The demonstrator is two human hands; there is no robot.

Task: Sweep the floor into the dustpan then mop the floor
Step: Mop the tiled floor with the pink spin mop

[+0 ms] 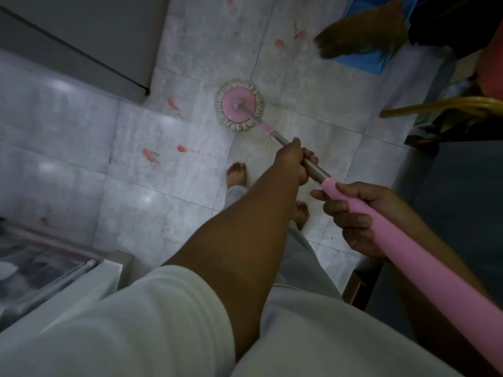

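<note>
Right fingers (344, 210): curled tight round the pink padded sleeve near its front end; the right hand (362, 216) is the one nearest the camera.
Left fingers (310, 156): wrapped round the bare metal tube just ahead of the pink sleeve, their tips showing on its far side; the left hand (292, 161) ends a bare forearm reaching out of a white sleeve (152, 317).
Mop handle (402, 251): a thick, smooth, matt pink sleeve, then thin shiny steel tube, then a short pink collar, running up-left to the head; its near end is cut off at the lower right corner.
Feet (236, 172): bare, on the tiles under the arms; the right one is partly hidden by the left forearm.
Mop head (239, 104): a round pink plastic disc fringed with off-white looped cords, lying flat on the floor ahead of the feet.
Floor (81, 164): pale, marbled square tiles, glossy with light patches, marked by scattered reddish smears.
Broom (362, 36): a soft brown bristle fan at top right, its handle lost in shadow.
Blue piece (362, 62): flat and hard-edged under the bristles; I cannot tell whether it is the dustpan.
Right edge: dark and blurred, with a yellowish hose (435, 104) curving out.
</note>
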